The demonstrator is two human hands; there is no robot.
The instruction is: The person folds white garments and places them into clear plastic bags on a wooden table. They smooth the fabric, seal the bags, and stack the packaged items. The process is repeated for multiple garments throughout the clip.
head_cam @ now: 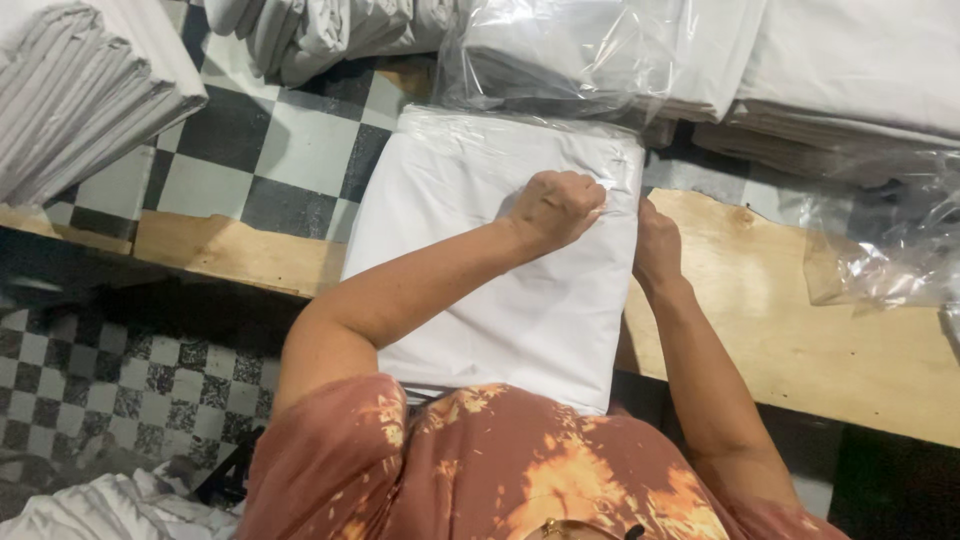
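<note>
On wood bench (800, 340), w/ checkered top (260, 150) at its left end, lies big folded white cloth (500, 290), flat, its near edge hanging over bench edge by person's torso. Stacks of folded white cloth (70, 90) far left; more in clear plastic (560, 50) behind; loose plastic bag (880, 260) at right. L hand (557, 207) is fisted on cloth's top right part, gripping fabric. R hand (655, 245) sits at cloth's right edge, fingers tucked under; can't tell its grip.

folded sheet (470, 250) on table (800, 330), stacks (70, 90) behind
</note>
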